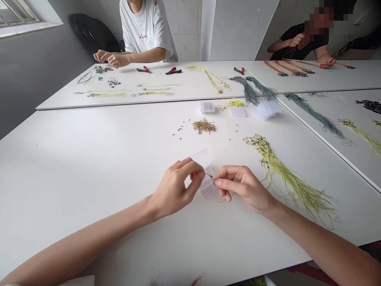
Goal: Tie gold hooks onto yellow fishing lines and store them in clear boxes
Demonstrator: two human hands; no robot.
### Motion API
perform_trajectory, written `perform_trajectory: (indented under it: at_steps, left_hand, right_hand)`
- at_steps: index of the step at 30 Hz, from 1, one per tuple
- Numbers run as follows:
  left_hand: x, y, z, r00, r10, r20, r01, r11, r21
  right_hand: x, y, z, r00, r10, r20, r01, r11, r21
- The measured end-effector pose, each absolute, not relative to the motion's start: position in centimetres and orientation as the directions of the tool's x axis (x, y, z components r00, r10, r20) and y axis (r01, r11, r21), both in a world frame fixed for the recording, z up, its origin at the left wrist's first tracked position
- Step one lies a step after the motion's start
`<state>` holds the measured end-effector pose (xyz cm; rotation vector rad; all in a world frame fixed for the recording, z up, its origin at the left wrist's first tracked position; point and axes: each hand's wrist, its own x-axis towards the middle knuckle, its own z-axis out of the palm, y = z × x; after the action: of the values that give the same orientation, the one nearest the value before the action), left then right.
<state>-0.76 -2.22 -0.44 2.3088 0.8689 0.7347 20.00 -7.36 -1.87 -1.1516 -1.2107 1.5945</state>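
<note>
My left hand pinches one end of a small gold metal piece between thumb and index finger. A short dark sleeve sits on it, close to the fingertips of my right hand. That hand is also closed in a pinch, on a thin yellowish line whose tail shows below the fingers. Under both hands lies an open clear plastic box with compartments, partly covered by the fingers. A bundle of yellow-green cords with dark loop ends spreads out right of my right hand.
Ahead are a pile of small gold hook-like pieces, scattered black bits, clear boxes and grey-blue cords. Pliers lie on the far table. A person in a white shirt and another in black work there.
</note>
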Motion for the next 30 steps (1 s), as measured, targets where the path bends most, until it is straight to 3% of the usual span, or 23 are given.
perform_trajectory:
  at_steps: [4, 10, 18, 30]
  left_hand:
    - [-0.8, -2.3, -0.2, 0.629, 0.741, 0.236, 0.383, -0.559, 0.735]
    - [-0.8, -2.3, -0.3, 0.628, 0.736, 0.252, 0.366, -0.565, 0.739]
    - [-0.8, -2.3, -0.3, 0.615, 0.757, 0.221, 0.390, -0.535, 0.749]
    - [-0.8, -2.8, -0.2, 0.653, 0.742, 0.154, 0.413, -0.519, 0.748]
  right_hand:
    - [20.1, -7.4, -1.7, -0.230, 0.957, -0.175, -0.040, -0.189, -0.981]
    - [19.8, -7.7, -1.5, -0.136, 0.986, -0.098, 0.112, -0.083, -0.990]
    - [19.9, -7.9, -1.6, -0.114, 0.993, -0.027, 0.185, -0.005, -0.983]
    - [18.9, -8.4, -2.3, -0.139, 0.950, 0.280, 0.412, 0.313, -0.856]
